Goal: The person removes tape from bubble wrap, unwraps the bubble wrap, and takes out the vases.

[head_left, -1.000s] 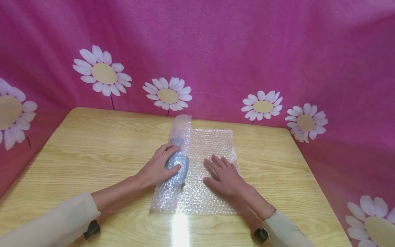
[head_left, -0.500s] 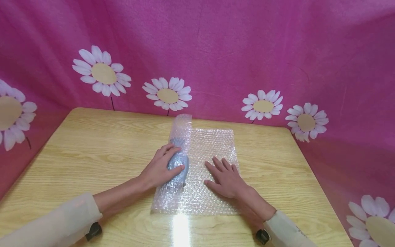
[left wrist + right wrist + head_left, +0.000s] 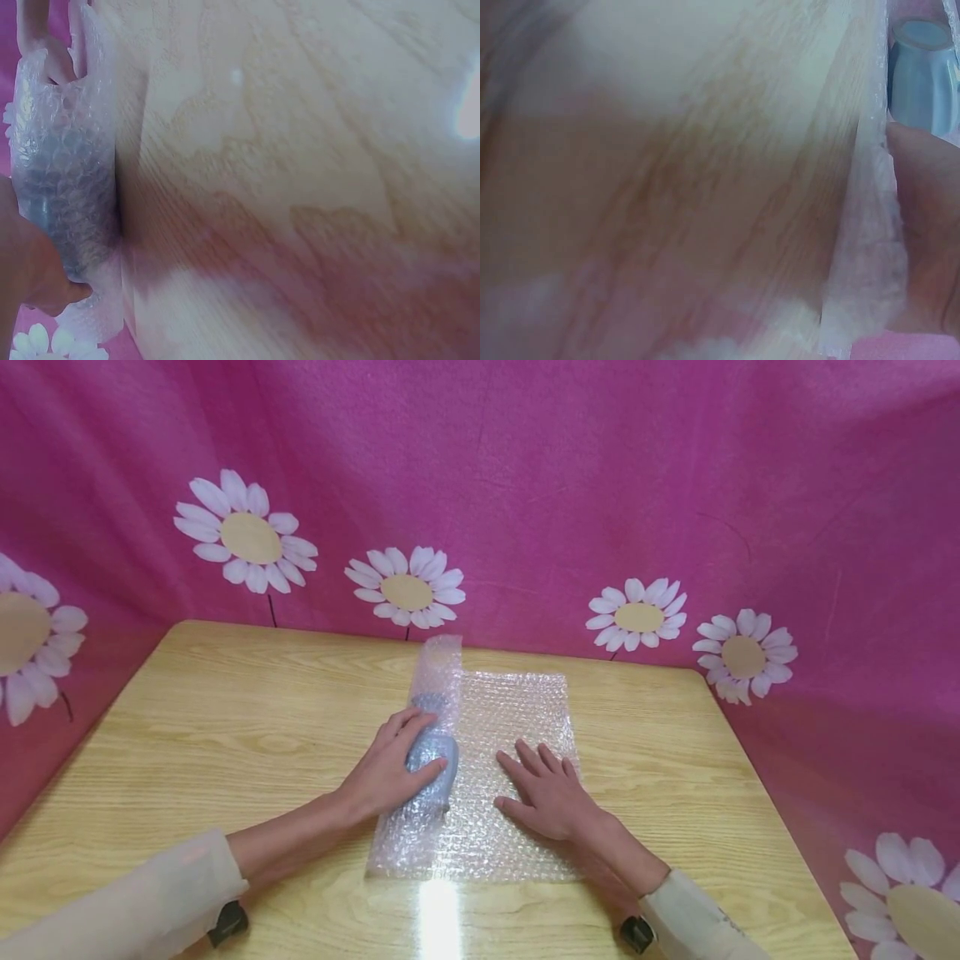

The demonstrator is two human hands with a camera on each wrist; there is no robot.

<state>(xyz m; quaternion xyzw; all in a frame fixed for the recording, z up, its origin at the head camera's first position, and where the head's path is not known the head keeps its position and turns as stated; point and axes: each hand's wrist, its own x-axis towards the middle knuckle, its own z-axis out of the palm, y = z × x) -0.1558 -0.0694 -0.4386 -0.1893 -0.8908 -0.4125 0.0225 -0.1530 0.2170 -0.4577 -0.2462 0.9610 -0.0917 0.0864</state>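
Bubble wrap (image 3: pixel 517 703) lies spread in the middle of the frame, on a wood-grain table (image 3: pixel 255 718), its left side folded over into a narrow raised strip. Under that strip, just left of the frame's centre, is a smooth light-blue object (image 3: pixel 451 764), shaped rather like a vase and lying on its side. Its long axis runs between the frame's lower and upper edges, roughly along the fold, nearly upright in the view. In the right wrist view it sits at the upper right, a flat oval end toward the top; whether that is mouth or base I can't tell. The wrap is all that holds it: clear bubbles cover most of the body, and a blue edge peeps out along the fold's right side.

The left hand (image 3: pixel 388 774) rests across the covered object, thumb and forefinger stretched out, pressing rather than clenching. The right hand (image 3: pixel 551 799) is flat on the single layer of wrap at right of centre, fingers spread, grasping nothing. Behind the table hangs a magenta cloth (image 3: pixel 517 485) with white daisies (image 3: pixel 407 591).
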